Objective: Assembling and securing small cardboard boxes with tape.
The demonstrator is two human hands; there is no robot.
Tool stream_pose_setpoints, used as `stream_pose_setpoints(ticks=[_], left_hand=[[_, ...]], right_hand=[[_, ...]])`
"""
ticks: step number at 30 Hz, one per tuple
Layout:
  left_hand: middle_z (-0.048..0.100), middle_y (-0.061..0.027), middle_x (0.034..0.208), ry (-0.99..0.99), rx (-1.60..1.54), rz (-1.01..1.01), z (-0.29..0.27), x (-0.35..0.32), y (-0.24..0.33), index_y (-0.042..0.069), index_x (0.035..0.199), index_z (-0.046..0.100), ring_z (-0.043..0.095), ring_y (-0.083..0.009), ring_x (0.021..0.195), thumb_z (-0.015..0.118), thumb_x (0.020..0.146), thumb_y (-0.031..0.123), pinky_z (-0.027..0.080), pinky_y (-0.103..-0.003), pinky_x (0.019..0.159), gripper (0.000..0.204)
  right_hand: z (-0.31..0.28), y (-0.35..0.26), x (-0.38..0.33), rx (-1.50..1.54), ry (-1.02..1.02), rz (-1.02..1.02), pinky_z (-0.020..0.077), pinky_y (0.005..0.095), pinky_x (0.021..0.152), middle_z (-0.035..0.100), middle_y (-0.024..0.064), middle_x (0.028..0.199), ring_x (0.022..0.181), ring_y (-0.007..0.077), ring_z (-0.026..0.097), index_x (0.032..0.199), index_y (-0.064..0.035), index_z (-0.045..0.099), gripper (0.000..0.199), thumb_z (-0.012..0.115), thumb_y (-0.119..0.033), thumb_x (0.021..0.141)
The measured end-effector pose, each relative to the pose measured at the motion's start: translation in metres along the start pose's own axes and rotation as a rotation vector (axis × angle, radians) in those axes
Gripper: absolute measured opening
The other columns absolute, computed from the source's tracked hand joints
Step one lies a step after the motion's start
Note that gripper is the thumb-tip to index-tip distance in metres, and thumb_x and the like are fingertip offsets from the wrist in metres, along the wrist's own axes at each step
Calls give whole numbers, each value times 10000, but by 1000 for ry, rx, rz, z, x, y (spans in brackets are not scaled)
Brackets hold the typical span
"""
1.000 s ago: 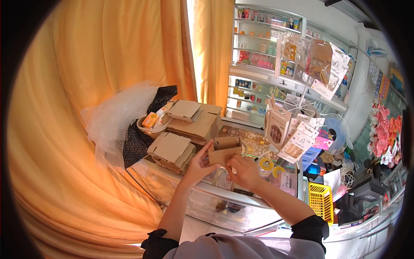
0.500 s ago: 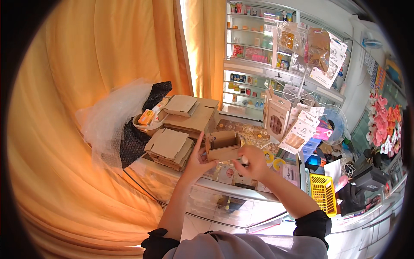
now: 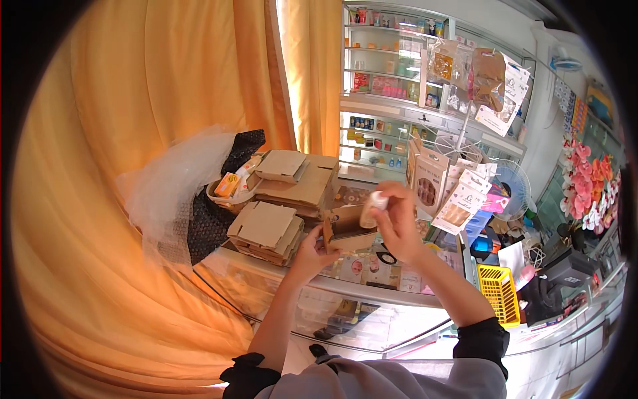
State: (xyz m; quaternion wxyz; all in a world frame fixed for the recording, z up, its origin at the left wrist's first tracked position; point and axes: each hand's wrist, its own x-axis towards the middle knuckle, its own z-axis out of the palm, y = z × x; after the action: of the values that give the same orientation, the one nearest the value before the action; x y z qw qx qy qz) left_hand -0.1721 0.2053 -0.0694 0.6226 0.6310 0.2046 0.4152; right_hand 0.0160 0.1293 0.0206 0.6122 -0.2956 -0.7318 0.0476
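Note:
My left hand (image 3: 311, 255) grips the near left corner of an open brown cardboard box (image 3: 352, 241), its thumb against the wall. The box rests on the glass counter with its opening up; what lies inside is hidden. Over the box's right end, my right hand (image 3: 400, 226) holds a small bottle (image 3: 369, 211) with a pale, tan body and a white cap, tilted. Close below that hand lies a black loop-shaped thing (image 3: 385, 257), perhaps a scissors handle. Stacked flat cardboard boxes (image 3: 262, 226) stand just left of my left hand.
A larger cardboard box (image 3: 299, 186) and a basket (image 3: 232, 196) with small packages stand behind the stack. Bubble wrap (image 3: 206, 226) hangs at the left by the orange curtain (image 3: 133, 292). To the right are a display rack with boxes (image 3: 458, 206) and a yellow basket (image 3: 498, 296).
My right hand has risen from the box's near edge to above its right end, and the small bottle now shows in it. My left hand stays at the box's left side.

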Motion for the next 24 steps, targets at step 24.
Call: stream_pose_setpoints(ticks=[24], left_hand=[[503, -95, 1237, 39, -88, -129, -1, 1, 5, -2, 1314, 400, 543, -178, 1115, 704, 716, -74, 487, -285, 929, 675]], right_hand=[[-11, 31, -34, -298, 126, 246, 444, 308, 800, 556, 97, 1073, 933, 194, 559, 1133, -40, 522, 292, 626, -70, 862]])
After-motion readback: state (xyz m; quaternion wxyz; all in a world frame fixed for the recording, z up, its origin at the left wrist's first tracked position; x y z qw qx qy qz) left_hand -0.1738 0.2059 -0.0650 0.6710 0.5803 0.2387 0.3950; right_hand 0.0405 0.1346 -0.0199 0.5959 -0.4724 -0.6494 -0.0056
